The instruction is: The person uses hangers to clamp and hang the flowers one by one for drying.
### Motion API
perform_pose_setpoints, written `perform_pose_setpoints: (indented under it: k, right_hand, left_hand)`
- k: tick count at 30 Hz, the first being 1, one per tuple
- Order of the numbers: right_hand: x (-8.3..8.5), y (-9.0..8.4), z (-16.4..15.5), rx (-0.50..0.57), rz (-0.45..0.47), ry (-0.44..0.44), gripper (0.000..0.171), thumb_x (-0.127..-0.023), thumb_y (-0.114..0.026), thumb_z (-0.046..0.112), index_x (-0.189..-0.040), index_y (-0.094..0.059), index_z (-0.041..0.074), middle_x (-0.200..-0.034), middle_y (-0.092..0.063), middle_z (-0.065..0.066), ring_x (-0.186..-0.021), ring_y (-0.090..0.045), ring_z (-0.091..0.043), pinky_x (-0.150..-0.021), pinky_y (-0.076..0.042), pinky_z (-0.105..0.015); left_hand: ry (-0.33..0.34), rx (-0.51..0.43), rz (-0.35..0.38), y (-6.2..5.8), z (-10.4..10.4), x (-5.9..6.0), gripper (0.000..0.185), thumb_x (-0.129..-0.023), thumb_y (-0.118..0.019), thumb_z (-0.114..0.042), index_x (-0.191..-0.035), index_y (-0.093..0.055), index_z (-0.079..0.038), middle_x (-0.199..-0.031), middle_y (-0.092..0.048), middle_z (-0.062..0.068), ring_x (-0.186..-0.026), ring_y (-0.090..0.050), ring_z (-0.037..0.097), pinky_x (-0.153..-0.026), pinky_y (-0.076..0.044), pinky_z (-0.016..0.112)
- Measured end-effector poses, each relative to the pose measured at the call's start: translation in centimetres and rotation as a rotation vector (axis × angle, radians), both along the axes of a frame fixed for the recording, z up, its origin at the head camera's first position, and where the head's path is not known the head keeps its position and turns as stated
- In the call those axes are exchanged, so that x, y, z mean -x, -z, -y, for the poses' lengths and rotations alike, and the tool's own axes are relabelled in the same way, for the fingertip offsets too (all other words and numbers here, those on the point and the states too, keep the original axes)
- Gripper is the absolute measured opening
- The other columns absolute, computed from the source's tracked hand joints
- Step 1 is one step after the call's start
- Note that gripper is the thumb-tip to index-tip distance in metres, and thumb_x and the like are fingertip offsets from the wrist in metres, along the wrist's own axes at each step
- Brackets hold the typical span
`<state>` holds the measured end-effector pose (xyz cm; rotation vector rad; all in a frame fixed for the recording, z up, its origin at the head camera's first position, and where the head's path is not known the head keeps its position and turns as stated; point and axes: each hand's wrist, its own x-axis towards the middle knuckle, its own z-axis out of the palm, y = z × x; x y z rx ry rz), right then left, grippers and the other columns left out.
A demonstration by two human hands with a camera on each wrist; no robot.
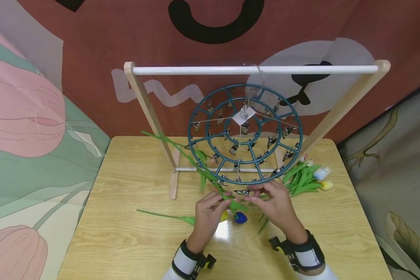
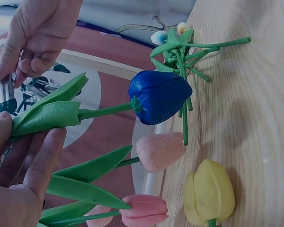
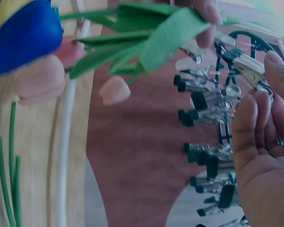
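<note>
Currently the left hand (image 1: 207, 213) pinches the blue tulip (image 1: 240, 217) by its leaves, stem roughly level, bloom toward the person just above the table (image 1: 126, 233); right hand (image 1: 274, 202) pinches a clip (image 1: 244, 191) on the round hanger (image 1: 245, 134).

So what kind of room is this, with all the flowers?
Probably an indoor craft or practice corner, not a real laundry room. A small wooden table holds toy tulips and a little rack with a round clip hanger, and cartoon-printed cloth hangs behind.
</note>
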<state>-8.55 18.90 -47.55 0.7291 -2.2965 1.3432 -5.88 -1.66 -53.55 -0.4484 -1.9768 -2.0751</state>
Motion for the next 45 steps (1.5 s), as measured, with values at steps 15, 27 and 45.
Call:
perform_pose_setpoints:
  k: [15,27,45]
  right_hand:
    - [0.0,0.4,1.8,0.224,0.071,-0.084,0.036,-0.061,-0.080,-0.030,-0.087,-0.073,-0.007,-0.084,-0.072,-0.021,-0.079,-0.068,-0.001,-0.066,-0.060,-0.016]
    - [0.3,0.8,2.3,0.320,0.138,-0.112,0.031,-0.066,-0.079,-0.028,-0.091,-0.071,-0.011,-0.086,-0.069,-0.017,-0.079,-0.067,-0.002,-0.068,-0.059,-0.015]
    - [0.6,0.6,1.8,0.292,0.164,-0.136,0.032,-0.067,-0.081,-0.026,-0.094,-0.074,-0.010,-0.082,-0.066,-0.017,-0.078,-0.064,-0.003,-0.070,-0.060,-0.015]
  left_hand:
    - [-0.015,0.029,0.034,0.2,-0.5,0.6,0.011,-0.094,-0.073,-0.007,-0.101,-0.079,-0.001,-0.100,-0.075,0.014,-0.085,-0.074,0.019,-0.069,-0.066,0.034]
    - [-0.057,0.089,-0.041,0.4,-1.2,0.8,0.005,-0.090,-0.075,0.000,-0.094,-0.078,0.002,-0.092,-0.075,0.016,-0.076,-0.073,0.023,-0.066,-0.064,0.025]
    - [-0.056,0.142,-0.006,0.6,-1.1,0.8,0.007,-0.092,-0.075,-0.006,-0.096,-0.080,-0.002,-0.095,-0.076,0.010,-0.078,-0.063,0.007,-0.062,-0.057,0.020]
